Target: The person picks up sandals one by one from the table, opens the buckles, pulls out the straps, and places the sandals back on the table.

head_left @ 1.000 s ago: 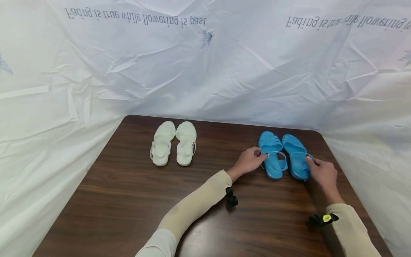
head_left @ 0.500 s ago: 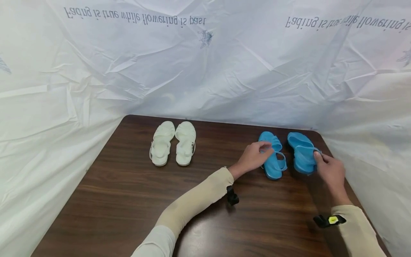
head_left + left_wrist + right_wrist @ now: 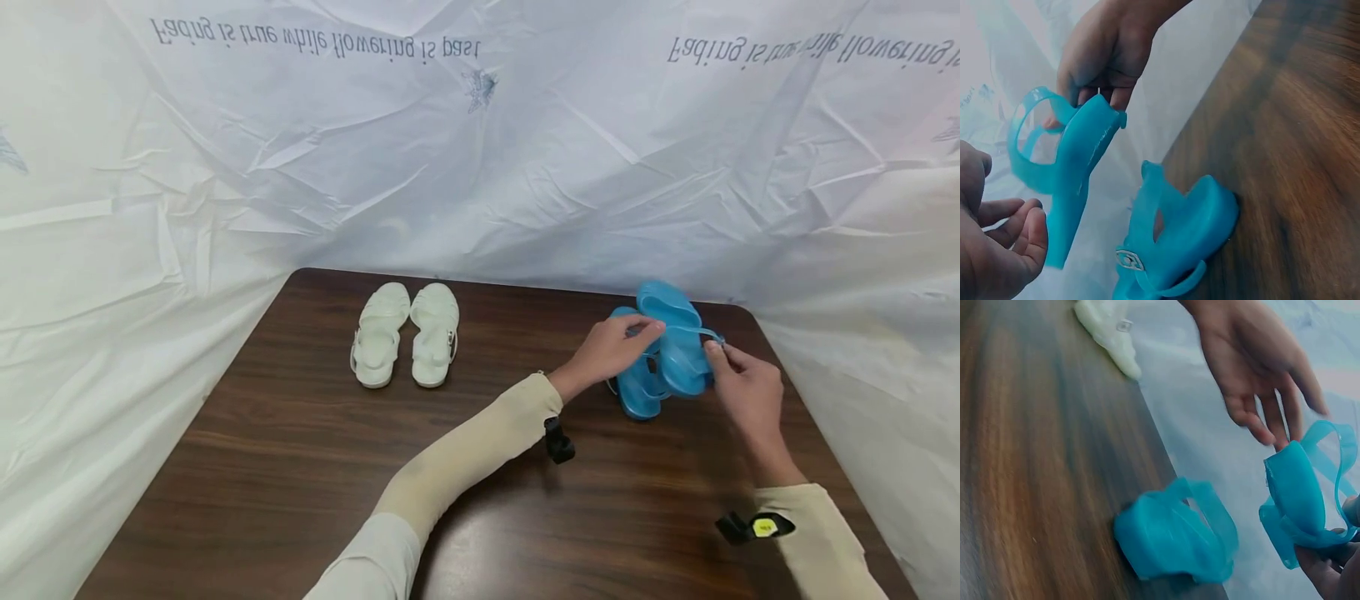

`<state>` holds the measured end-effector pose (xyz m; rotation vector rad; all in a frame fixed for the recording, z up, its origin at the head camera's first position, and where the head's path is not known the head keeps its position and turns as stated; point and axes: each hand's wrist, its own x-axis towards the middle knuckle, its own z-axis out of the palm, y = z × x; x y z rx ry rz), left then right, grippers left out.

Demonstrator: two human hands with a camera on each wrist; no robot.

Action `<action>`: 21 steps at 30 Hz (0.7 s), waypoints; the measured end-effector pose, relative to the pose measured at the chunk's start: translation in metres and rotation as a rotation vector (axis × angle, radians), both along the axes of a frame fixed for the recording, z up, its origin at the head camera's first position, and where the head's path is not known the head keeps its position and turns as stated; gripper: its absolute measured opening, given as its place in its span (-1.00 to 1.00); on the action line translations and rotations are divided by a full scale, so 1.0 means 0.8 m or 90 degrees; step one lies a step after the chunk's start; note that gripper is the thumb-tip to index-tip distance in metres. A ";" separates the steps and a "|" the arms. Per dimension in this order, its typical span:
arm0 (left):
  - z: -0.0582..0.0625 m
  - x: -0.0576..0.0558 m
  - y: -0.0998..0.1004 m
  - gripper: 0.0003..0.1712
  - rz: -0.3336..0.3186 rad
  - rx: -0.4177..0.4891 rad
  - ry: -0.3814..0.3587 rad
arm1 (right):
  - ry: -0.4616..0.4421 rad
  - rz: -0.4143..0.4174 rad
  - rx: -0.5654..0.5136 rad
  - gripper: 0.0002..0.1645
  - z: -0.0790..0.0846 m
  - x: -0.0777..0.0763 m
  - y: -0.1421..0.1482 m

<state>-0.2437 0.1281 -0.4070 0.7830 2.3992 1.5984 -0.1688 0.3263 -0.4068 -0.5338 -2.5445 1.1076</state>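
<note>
My right hand (image 3: pixel 750 387) grips one blue sandal (image 3: pixel 681 367) by its ankle strap and side, holding it raised and tilted. The other blue sandal (image 3: pixel 639 396) rests on the table, partly covered by the raised one and by my left hand (image 3: pixel 611 346). That left hand hovers over the resting sandal with its fingers loosely bent. In the right wrist view its fingertips come close to the raised sandal (image 3: pixel 1297 487); whether they touch it, I cannot tell. A silver-coloured buckle (image 3: pixel 1130 260) shows on the resting sandal in the left wrist view.
Two white sandals, one on the left (image 3: pixel 377 342) and one on the right (image 3: pixel 433 342), lie side by side at the table's back left. The dark wooden table (image 3: pixel 300 467) ends at a white plastic sheet (image 3: pixel 480 192) hanging behind and at both sides.
My right hand has lifted the right-hand blue sandal off the table, first rightward, then left over the other one. My left hand has come off the resting sandal's strap and shifted slightly right.
</note>
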 end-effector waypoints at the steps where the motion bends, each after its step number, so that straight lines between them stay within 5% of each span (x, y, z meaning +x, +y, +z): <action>1: 0.002 -0.001 0.001 -0.41 0.001 -0.008 0.001 | 0.011 0.004 0.003 -0.27 0.000 0.000 -0.005; 7: 0.008 0.000 -0.008 -0.49 0.008 -0.010 -0.002 | 0.060 0.030 -0.009 -0.32 -0.002 0.002 -0.032; 14: 0.013 0.005 -0.038 -0.58 -0.040 0.052 -0.009 | 0.082 0.045 -0.069 -0.34 -0.006 0.007 -0.056; 21: 0.014 0.022 -0.070 -0.63 -0.001 0.048 0.010 | 0.081 0.112 -0.090 -0.33 -0.012 0.016 -0.080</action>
